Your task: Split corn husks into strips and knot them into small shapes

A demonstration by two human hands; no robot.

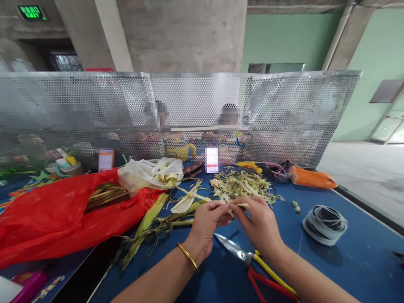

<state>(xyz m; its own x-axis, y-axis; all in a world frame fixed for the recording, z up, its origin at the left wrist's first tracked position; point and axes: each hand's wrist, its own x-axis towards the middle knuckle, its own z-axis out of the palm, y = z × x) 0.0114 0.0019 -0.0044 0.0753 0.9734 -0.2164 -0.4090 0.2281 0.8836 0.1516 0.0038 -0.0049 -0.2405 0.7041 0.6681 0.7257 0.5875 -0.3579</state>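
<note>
My left hand [206, 225] and my right hand [257, 223] meet over the blue table [362, 261], fingers pinched together on a thin pale strip of leaf [235, 205]. A gold bangle sits on my left wrist. Scissors [252, 263] with red and yellow handles lie open on the table just below my hands. Beyond my fingers is a heap of cut leaf scraps [241, 185]. Long green and pale leaves [154, 221] lie to the left of my left hand.
A red plastic bag [53, 214] with leaves in it covers the left side, with a white bag [151, 172] behind it. A coil of grey band [325, 223] lies at right. An orange pouch [311, 177] sits by the perforated metal screen [284, 113]; people sit behind it.
</note>
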